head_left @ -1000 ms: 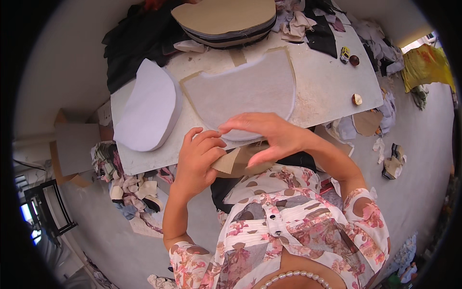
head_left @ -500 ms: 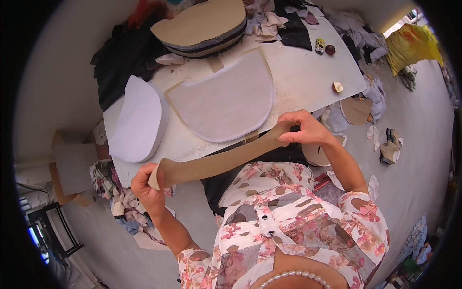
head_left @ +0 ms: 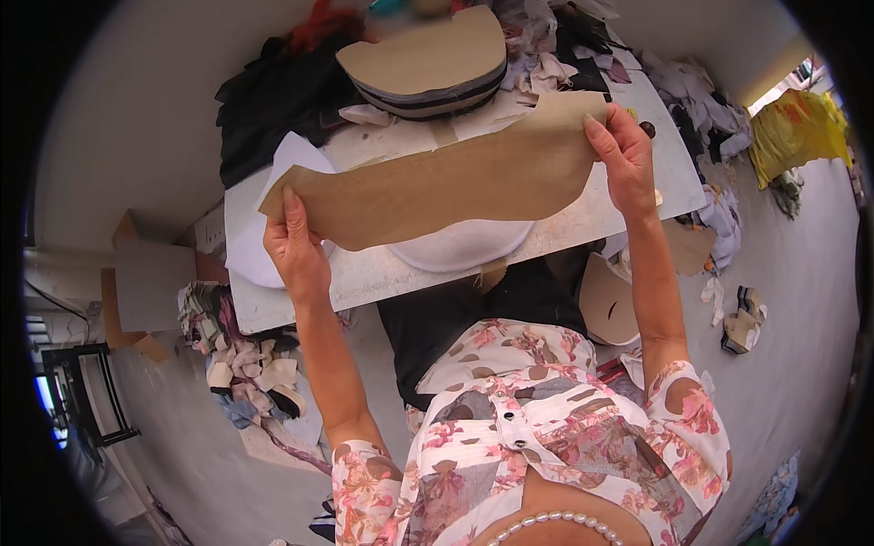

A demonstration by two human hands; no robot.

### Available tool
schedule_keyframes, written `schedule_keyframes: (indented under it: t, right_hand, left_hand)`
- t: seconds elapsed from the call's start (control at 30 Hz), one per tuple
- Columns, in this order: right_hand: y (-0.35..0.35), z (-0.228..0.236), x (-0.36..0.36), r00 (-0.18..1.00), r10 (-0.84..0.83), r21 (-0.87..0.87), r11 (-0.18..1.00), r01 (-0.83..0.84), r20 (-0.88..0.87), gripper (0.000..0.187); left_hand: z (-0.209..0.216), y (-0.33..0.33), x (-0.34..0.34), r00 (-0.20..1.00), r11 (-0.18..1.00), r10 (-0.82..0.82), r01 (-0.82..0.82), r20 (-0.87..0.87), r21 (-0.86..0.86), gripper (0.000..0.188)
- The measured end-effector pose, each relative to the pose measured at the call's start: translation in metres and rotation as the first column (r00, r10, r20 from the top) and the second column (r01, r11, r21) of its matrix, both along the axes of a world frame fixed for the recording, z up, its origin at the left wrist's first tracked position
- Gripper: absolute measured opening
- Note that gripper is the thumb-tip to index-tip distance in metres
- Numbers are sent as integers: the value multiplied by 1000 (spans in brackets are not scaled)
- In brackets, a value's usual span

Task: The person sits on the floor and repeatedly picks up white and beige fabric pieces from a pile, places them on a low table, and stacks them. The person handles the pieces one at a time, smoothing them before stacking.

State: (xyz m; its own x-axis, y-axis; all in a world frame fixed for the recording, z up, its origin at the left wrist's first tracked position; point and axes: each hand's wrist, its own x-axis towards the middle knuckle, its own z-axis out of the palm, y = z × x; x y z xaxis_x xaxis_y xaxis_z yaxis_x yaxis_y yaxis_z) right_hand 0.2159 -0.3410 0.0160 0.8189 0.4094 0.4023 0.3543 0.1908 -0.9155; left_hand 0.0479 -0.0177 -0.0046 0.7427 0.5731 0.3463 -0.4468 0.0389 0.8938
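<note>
Head view: both hands are gripping a tan sheet and stretching it out over the worktop (head_left: 364, 278). Left hand (head_left: 299, 246) is pinching the left end, thumb lying on the upper face; right hand (head_left: 624, 159) is grasping the right end, thumb likewise on the face. Tan sheet (head_left: 437, 182) is presenting its broad side to the camera. Long axis is running left to right, climbing toward the right, so the right end is sitting farther up the picture. Left end is tapering to a corner that is pointing left and slightly toward the wearer; near edge is bowing toward the body.

Hidden or unclear: the sheet is covering most of a white curved panel (head_left: 464, 250), only its rounded near rim showing. It is also crossing a white pad (head_left: 296, 155) at left, leaving the tip and lower part showing. Fingers of the left hand are mostly disappearing behind the sheet. Right hand is partly masking a small yellow object; a dark round object (head_left: 646, 128) is peeping out beside it. Whether the sheet is touching anything beneath, cannot tell. Far end of the worktop is blurring among coloured scraps.
</note>
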Motion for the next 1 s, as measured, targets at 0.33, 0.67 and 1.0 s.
schedule_keyframes:
  t: [0.33, 0.67, 1.0]
  right_hand:
    - [2, -23, 10, 989, 56, -82, 994, -67, -137, 22]
    - [28, -85, 71, 935, 75, -330, 923, -196, -345, 27]
    - [44, -135, 77, 971, -201, -589, 773, 237, 127, 18]
  left_hand:
    - [-14, 0, 4, 985, 967, -78, 38, -152, -252, 23]
    - [-84, 17, 53, 783, 993, -22, -53, -622, -102, 30]
    - [-86, 10, 66, 631, 933, 327, -100, -704, 345, 27]
